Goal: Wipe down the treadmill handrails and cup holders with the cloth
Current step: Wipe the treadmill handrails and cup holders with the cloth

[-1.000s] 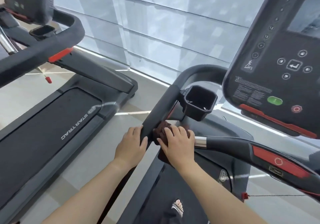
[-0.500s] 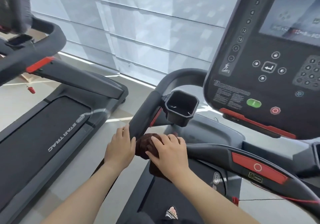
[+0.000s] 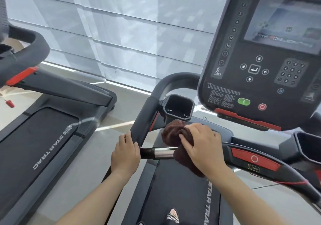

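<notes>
The dark brown cloth is bunched over the front crossbar, just below the left cup holder and beside the bar's bare metal sleeve. The right hand has its grip closed on the cloth, pressing it onto the bar with fingers spread over the folds. The left hand has its grip wrapped around the lower end of the left handrail, holding nothing else and seemingly steadying. Outward lie the red-striped bar running right, a second cup holder at the right edge, and the console above. By my reading the wiping is in an early-to-middle stage: the cloth works near the left corner, while both cup holders show no cloth inside and the right-hand side appears untouched. A neighbouring treadmill stands to the left.
</notes>
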